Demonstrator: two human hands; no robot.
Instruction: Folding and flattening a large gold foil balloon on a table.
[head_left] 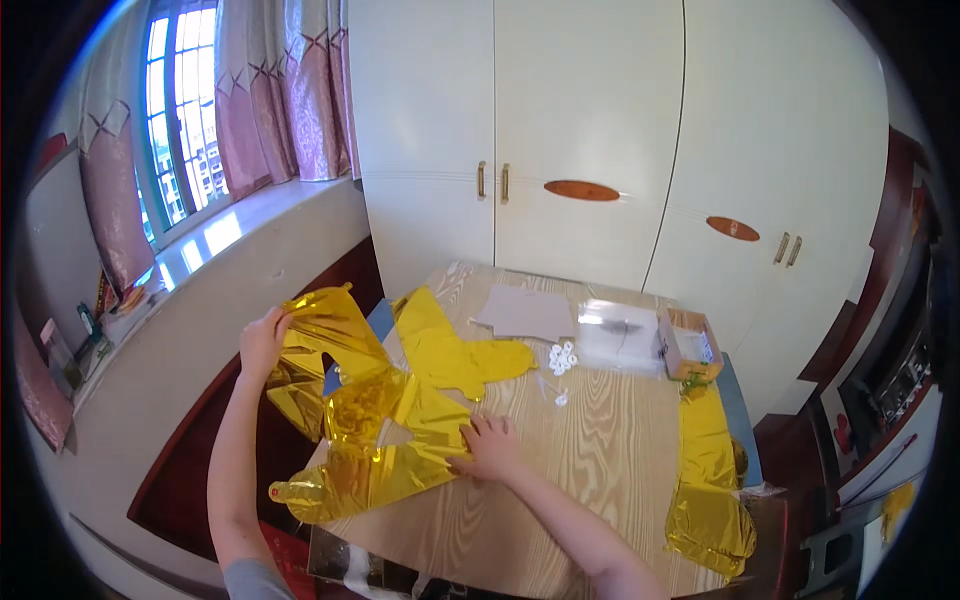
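A crumpled sheet of shiny gold foil balloons (375,410) sprawls over the left half of a light wooden table (560,470). My left hand (263,340) pinches the foil's upper left edge and lifts it off the table side. Flat on the foil's right edge near the table's middle lies my right hand (487,447), pressing it down. Another gold foil piece (455,350) lies further back, spread flat toward the table's centre.
A second gold foil balloon (708,480) hangs over the table's right edge. At the back lie a grey card sheet (525,312), a clear plastic bag (618,335), small white rings (562,357) and a small open cardboard box (688,343). White wardrobe doors (590,130) stand behind; a window (180,120) is left.
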